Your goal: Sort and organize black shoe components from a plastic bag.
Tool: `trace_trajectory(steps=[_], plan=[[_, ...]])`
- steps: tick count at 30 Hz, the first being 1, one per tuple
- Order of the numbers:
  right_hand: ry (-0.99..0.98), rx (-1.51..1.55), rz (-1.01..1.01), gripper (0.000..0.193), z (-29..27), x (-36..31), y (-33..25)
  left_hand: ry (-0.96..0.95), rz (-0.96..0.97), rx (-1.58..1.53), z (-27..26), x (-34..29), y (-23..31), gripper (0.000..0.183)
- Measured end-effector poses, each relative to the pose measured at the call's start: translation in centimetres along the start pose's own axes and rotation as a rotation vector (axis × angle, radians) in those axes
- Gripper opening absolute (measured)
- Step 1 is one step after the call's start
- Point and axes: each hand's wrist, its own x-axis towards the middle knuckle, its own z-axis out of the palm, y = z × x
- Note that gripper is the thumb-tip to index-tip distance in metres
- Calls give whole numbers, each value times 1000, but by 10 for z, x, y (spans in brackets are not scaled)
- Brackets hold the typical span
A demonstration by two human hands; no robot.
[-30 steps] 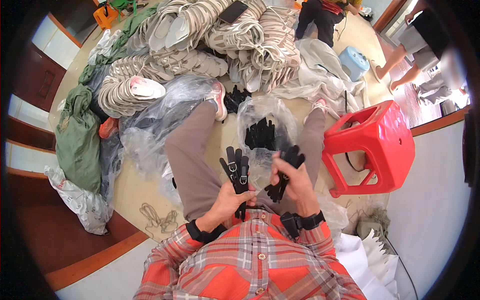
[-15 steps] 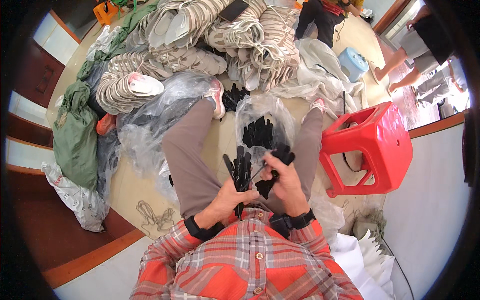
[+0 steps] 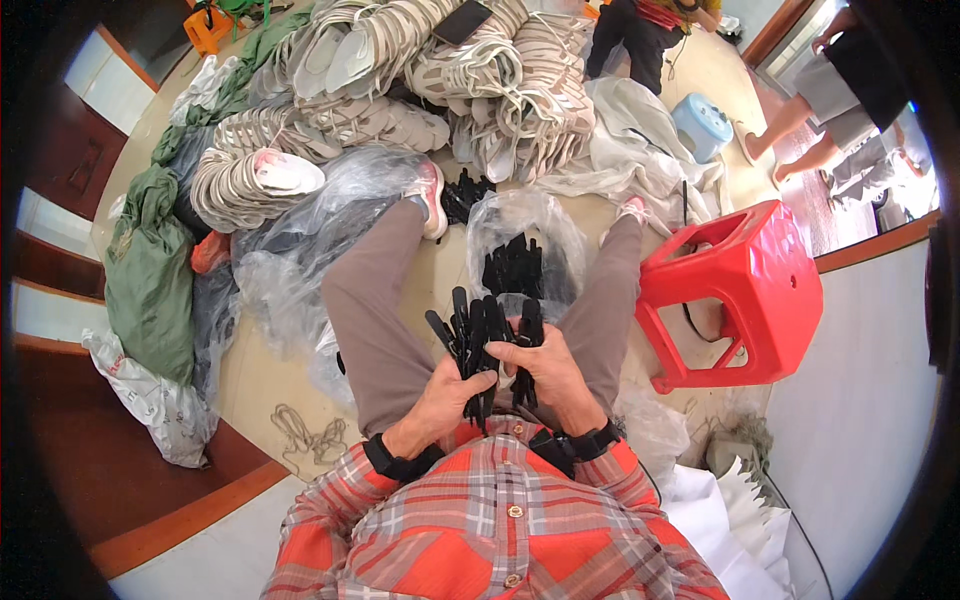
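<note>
My left hand (image 3: 443, 398) is closed round a bundle of narrow, round-ended black strips (image 3: 467, 328) that fan out above the thumb. Beside it, my right hand (image 3: 548, 368) grips a smaller bunch of black strips (image 3: 529, 322), its thumb lying across toward the left bundle. Both bunches meet above my lap, so where one ends and the other begins is hard to see. Just beyond, between my legs, an open clear plastic bag (image 3: 562, 237) has more black strips (image 3: 513, 268) in it. Another heap of black pieces (image 3: 465, 195) lies by my left shoe.
Bundled beige shoe uppers (image 3: 545, 95) pile up ahead, a dark phone (image 3: 462, 22) on top. A red stool (image 3: 785, 290) lies tipped at right; a blue stool (image 3: 702, 127) is farther off. Green sacking (image 3: 150, 280) and coiled cord (image 3: 305, 432) are at left. Other people are at far right.
My right hand has moved left with its strips, from apart to against the left bundle. Its bunch now points up instead of slanting. The left hand has hardly moved.
</note>
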Motion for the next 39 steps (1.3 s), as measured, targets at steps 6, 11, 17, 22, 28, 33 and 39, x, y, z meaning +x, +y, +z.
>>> trace_trajectory(steps=[6,11,17,22,28,33,39], plan=[[-21,357,95,28,-10,-3,-2,-89,9,-128,-1,1,1,44],[-31,286,-20,28,-18,-4,4,-40,67,-232,5,0,2,32],[-25,497,46,23,-30,-6,1,20,-15,-252,-8,4,1,48],[-42,234,98,23,-16,-6,10,52,52,-340,-6,7,0,45],[-26,58,-6,37,6,-3,16,81,68,-299,-9,10,0,42],[-24,8,28,37,3,-3,12,-10,-19,-379,-5,7,13,36],[28,107,119,34,2,1,12,-56,-81,-431,-14,12,6,26]])
